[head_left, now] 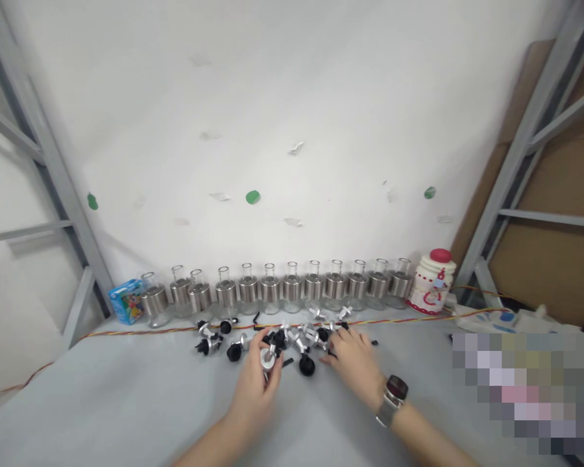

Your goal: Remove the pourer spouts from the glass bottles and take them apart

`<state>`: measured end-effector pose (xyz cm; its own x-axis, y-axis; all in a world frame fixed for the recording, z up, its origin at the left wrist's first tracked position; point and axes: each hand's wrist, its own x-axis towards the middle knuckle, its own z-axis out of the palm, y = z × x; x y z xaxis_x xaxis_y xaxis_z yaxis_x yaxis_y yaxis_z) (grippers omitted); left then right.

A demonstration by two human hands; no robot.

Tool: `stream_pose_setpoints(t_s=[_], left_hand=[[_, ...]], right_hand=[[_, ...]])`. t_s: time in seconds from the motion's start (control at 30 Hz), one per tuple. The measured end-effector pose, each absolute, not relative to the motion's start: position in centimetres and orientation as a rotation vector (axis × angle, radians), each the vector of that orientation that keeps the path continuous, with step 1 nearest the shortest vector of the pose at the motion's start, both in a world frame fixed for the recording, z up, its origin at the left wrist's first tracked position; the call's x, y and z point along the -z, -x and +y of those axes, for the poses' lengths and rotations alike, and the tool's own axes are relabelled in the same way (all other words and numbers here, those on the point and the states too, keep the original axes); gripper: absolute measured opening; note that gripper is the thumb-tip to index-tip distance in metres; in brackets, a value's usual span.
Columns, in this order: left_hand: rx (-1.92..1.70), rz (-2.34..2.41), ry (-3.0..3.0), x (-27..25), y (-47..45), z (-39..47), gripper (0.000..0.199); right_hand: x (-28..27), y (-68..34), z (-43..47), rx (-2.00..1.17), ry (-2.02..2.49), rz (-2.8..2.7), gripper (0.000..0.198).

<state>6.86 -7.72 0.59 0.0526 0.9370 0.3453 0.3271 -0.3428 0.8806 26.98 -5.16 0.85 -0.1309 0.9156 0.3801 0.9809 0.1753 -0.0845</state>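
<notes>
My left hand (260,373) is closed around a silver-and-black bottle pourer (268,357), its round metal face turned up between thumb and fingers. Beside it lies a loose heap of similar pourers (299,340), silver spouts with black stoppers. At the heap's right side, my right hand (353,360) reaches down with fingers curled; a dark piece shows by the thumb, but what the fingertips grip is hidden. One pourer with a round black base (306,366) lies between the hands. Others, including a black-ended pourer (234,352), lie left of my left hand.
Behind the heap stands a row of several glass bottles with metal sleeves (270,286). A blue box (127,302) flanks it left, a white-and-red jar (432,282) right. A twisted wire (141,333) crosses the grey table (141,395). At right lies a power strip (491,319).
</notes>
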Motion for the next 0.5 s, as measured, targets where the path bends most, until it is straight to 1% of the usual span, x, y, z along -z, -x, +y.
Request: stream_pose_setpoints(t_s=[0.1, 0.27, 0.37, 0.43, 0.5], left_hand=[[-1.294, 1.268, -1.738, -0.7, -6.9, -7.8, 0.046], [-1.287, 1.262, -1.718, -1.0, -6.8, -7.9, 0.046], [-1.298, 1.232, -1.640, -1.0, -6.9, -7.8, 0.046], [-1.258, 1.199, -1.550, -0.8, -7.0, -7.6, 0.042], [-1.160, 1.158, -1.430, -0.6, -7.3, -7.2, 0.038]], right_hand=[[-0.7, -26.7, -5.1, 0.252, 1.762, -2.131, 0.008], [-0.4, -26.6, -4.8, 0.179, 1.700, -2.136, 0.017], [-0.6, -26.5, -4.8, 0.146, 1.646, -2.121, 0.017], [-1.1, -26.3, -4.9, 0.056, 1.547, -2.038, 0.014], [-1.6, -25.9, -5.2, -0.165, 1.408, -1.897, 0.012]])
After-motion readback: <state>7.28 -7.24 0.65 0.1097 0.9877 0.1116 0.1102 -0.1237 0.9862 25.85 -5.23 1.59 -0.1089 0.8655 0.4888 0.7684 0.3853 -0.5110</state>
